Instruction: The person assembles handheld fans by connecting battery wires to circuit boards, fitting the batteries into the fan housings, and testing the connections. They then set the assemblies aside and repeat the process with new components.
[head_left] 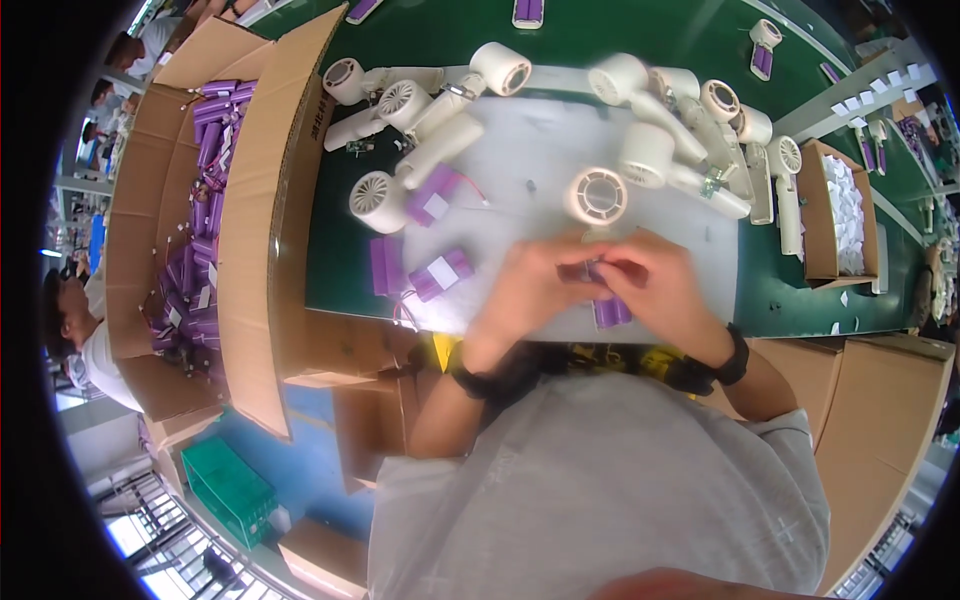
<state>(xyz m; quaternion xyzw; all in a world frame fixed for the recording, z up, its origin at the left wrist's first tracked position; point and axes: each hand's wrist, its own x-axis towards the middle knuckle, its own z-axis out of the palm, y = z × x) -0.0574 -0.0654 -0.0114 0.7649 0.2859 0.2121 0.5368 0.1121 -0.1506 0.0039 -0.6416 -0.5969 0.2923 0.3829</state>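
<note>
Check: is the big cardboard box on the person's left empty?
No. The cardboard box is filled with purple battery packs, piled along its whole length.

**Lighting and image quality**

Bright, even overhead light, soft shadows. Mild glare on the pale work mat (560, 150). Both hands (600, 285) motion-blurred, whole view slightly soft. Strong fisheye: edges bend, black vignette at rim. Window area lower left overexposed.
</note>
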